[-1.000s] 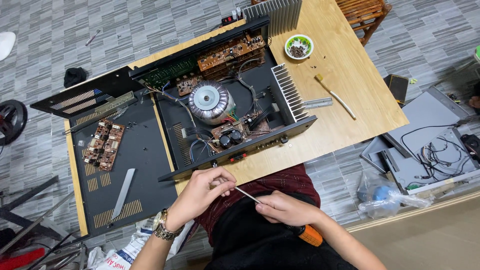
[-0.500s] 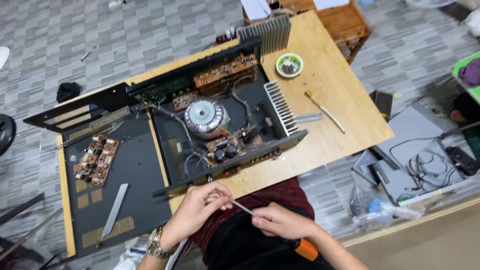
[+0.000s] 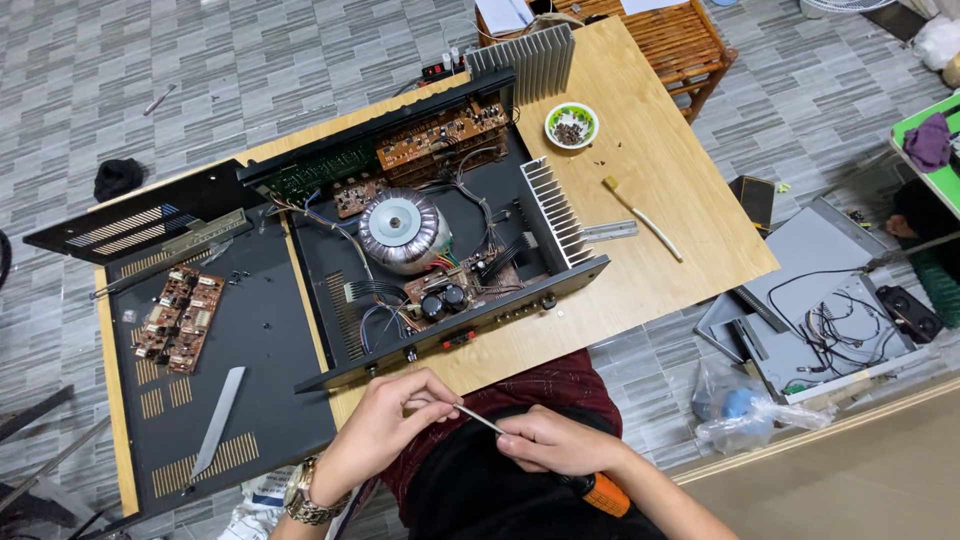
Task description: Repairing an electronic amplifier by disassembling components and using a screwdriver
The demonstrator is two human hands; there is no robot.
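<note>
Hands (image 3: pixel 470 435) above wooden table (image 3: pixel 660 250) — grey patterned floor (image 3: pixel 250 70).

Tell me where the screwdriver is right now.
The screwdriver is at the bottom centre of the head view, held between the left hand and right hand over the person's lap, just below the front edge of the opened amplifier.

A slim orange-handled screwdriver (image 3: pixel 500 428) lies slanted, gripped at shaft and handle.
</note>
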